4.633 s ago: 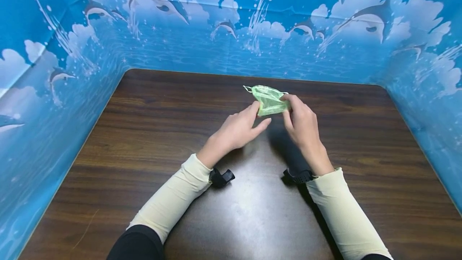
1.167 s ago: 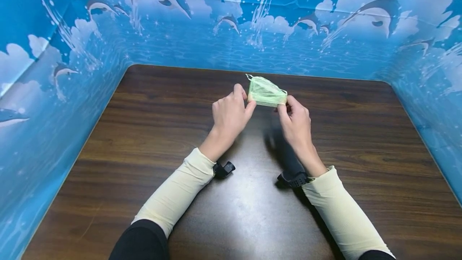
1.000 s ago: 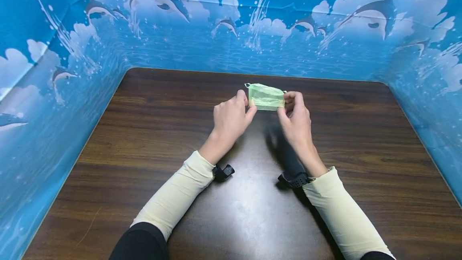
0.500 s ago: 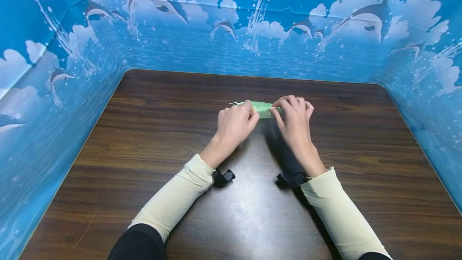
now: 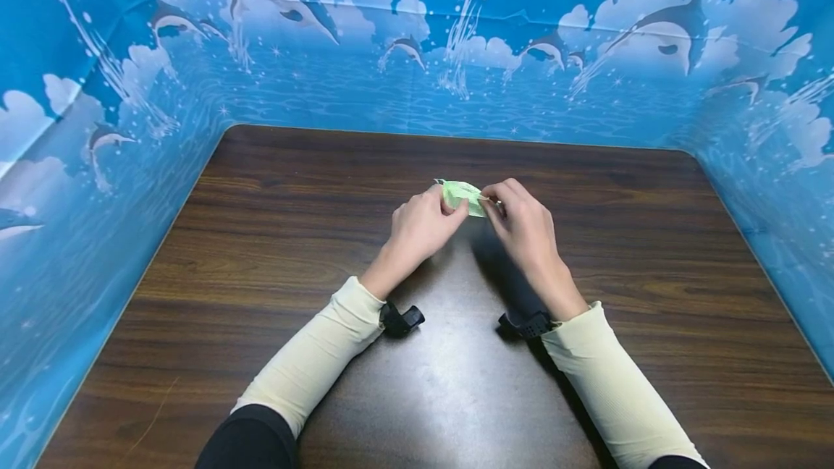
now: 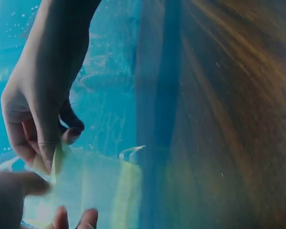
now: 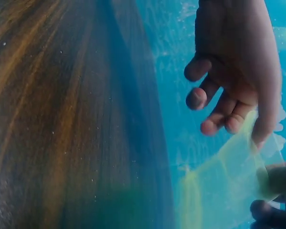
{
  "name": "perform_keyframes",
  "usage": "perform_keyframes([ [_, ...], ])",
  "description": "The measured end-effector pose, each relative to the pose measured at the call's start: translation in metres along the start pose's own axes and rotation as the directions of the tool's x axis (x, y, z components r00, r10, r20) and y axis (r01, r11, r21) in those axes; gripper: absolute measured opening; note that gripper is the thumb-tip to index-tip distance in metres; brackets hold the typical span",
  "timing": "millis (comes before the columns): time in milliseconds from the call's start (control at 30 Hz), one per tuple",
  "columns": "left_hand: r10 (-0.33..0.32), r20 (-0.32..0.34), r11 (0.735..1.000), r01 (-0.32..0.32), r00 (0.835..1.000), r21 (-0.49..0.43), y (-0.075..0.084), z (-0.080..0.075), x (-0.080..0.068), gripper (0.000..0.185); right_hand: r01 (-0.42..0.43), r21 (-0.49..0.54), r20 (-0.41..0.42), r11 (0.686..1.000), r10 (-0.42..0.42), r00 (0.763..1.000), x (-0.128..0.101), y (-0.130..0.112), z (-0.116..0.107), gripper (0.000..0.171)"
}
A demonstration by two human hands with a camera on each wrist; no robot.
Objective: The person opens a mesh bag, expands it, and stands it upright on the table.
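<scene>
Pouch [image 5: 464,196] bunched smaller since half a second ago, hands closer together. Left hand [image 5: 420,226] and right hand [image 5: 524,226] both pinch it, just above worktop [image 5: 260,237] centre.

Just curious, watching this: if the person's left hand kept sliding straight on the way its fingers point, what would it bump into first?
Most likely the right hand. The left hand points toward it, both pinching the small green mesh pouch between them, with no clear gap, though depth is hard to judge.
</scene>
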State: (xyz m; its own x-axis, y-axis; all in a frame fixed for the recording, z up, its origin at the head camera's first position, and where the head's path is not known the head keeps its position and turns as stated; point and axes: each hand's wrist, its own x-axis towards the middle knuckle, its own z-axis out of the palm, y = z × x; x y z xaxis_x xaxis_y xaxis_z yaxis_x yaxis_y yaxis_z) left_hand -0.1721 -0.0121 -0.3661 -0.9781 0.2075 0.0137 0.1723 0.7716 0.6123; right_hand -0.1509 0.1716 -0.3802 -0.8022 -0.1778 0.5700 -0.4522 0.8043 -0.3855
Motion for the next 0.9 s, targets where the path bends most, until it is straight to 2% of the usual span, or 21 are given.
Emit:
perform_keyframes([
  [67, -0.011, 0.029, 0.993, 0.014, 1.0, -0.113, -0.002, 0.0, 0.002, 0.034, 0.035, -0.005, -0.009, 0.999, -0.035, 0.999, -0.001, -0.001, 0.0, 0.006],
  [167, -0.01, 0.064, 0.954, 0.029, 0.998, -0.297, -0.004, -0.001, 0.004, 0.03, 0.065, -0.004, -0.015, 0.998, -0.065, 0.998, -0.002, -0.002, 0.001, 0.005],
  [267, -0.012, 0.066, 0.929, 0.035, 0.998, -0.368, -0.005, -0.002, 0.006, 0.03, 0.07, -0.005, -0.02, 0.998, -0.07, 0.997, -0.004, -0.002, 0.001, 0.008],
  [367, -0.024, 0.022, 0.951, 0.029, 0.999, -0.307, -0.005, -0.001, 0.007, 0.028, 0.063, -0.013, -0.032, 0.998, -0.063, 0.997, -0.004, -0.002, 0.002, 0.013],
  [467, -0.02, -0.029, 0.983, 0.014, 0.999, -0.185, -0.005, 0.001, 0.008, 0.028, 0.046, -0.003, -0.042, 0.999, -0.046, 0.998, -0.005, -0.001, 0.002, 0.014],
  [533, -0.007, -0.053, 0.995, 0.002, 0.999, -0.104, -0.006, 0.003, 0.009, 0.029, 0.033, 0.012, -0.034, 0.999, -0.032, 0.999, -0.004, -0.001, 0.003, 0.015],
  [700, 0.031, -0.115, 0.999, -0.03, 0.993, 0.014, -0.007, 0.008, 0.007, 0.031, -0.009, 0.013, 0.005, 1.0, 0.009, 1.0, -0.003, -0.002, 0.004, 0.016],
  [800, 0.056, -0.158, 0.998, -0.05, 0.986, 0.042, -0.007, 0.008, 0.007, 0.031, -0.077, -0.054, 0.019, 0.996, 0.079, 0.997, -0.001, -0.003, 0.004, 0.012],
  [900, 0.085, -0.173, 0.995, -0.075, 0.981, 0.062, -0.006, 0.008, 0.006, 0.031, -0.161, -0.142, 0.031, 0.977, 0.167, 0.986, -0.002, -0.003, 0.003, 0.015],
])
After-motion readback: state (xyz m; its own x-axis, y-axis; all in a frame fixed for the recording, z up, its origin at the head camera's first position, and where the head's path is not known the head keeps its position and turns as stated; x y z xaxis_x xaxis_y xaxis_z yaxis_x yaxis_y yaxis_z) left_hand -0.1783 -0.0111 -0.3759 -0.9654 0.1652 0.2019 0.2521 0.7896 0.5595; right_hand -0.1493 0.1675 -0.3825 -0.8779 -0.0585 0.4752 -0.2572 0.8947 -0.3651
